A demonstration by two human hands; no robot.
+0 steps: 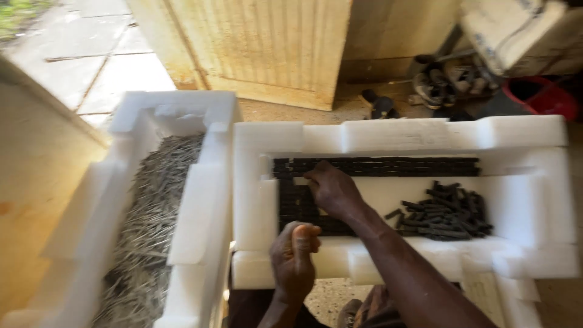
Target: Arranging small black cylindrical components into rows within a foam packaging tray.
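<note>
Sticks in tray; box left

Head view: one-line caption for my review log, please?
Right hand lays dark sticks in rows inside a white foam tray; left hand rests fisted on its front rim.

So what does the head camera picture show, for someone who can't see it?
A person's right hand presses small dark sticks into neat rows inside a white foam tray, with a loose pile beside it. Their left hand rests closed at the tray's near edge. Another foam tray of thin pale sticks sits left.
</note>
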